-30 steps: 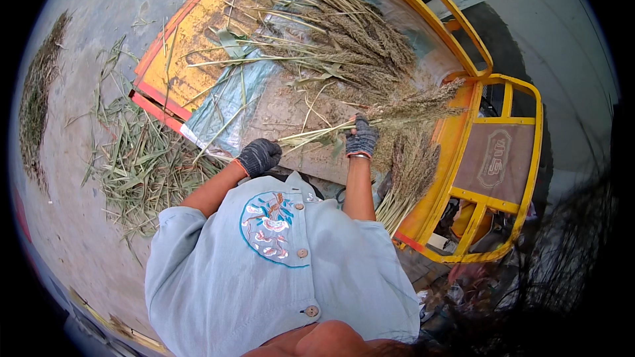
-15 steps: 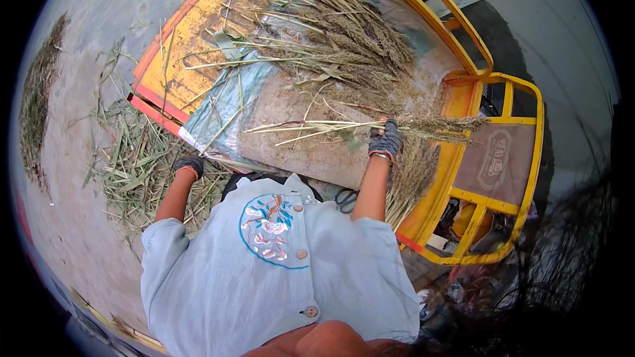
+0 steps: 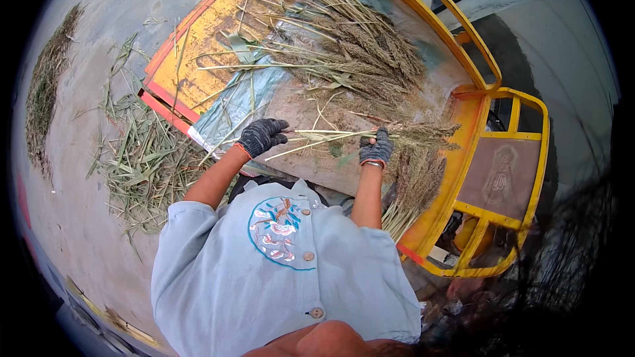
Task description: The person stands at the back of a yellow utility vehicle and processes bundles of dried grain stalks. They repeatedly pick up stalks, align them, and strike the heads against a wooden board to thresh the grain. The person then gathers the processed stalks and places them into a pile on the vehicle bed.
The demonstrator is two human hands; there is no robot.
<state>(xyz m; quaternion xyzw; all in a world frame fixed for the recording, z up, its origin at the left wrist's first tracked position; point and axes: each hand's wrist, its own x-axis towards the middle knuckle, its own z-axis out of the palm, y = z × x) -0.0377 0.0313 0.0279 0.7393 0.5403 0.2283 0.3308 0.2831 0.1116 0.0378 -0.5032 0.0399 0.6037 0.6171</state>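
My right hand [image 3: 376, 148], in a dark knit glove with bare fingertips, is closed around a small bundle of seed-headed stalks [image 3: 423, 133]. The bushy heads point right and the bare stems [image 3: 321, 136] run left. Over the left end of the upper stems is my gloved left hand [image 3: 263, 136], its fingers bent around them; the stem ends are hidden there. One lower stem sticks out below this hand. Beneath lies a worn board [image 3: 307, 160]. A large pile of similar stalks [image 3: 370, 49] rests beyond my hands, and another bunch [image 3: 417, 188] lies to the right of my right wrist.
A yellow metal cart bed [image 3: 215, 53] with an orange edge holds the stalks, with a blue plastic sheet [image 3: 241, 99] across it. Yellow rails [image 3: 509, 261] frame the right side. Stripped leaves [image 3: 152, 165] cover the ground at left; a dark plant heap [image 3: 49, 92] lies farther out.
My left hand has moved right and up from beside the leaf litter to the stems. My right hand, still holding the bundle, has shifted slightly left. The view has shifted a little.
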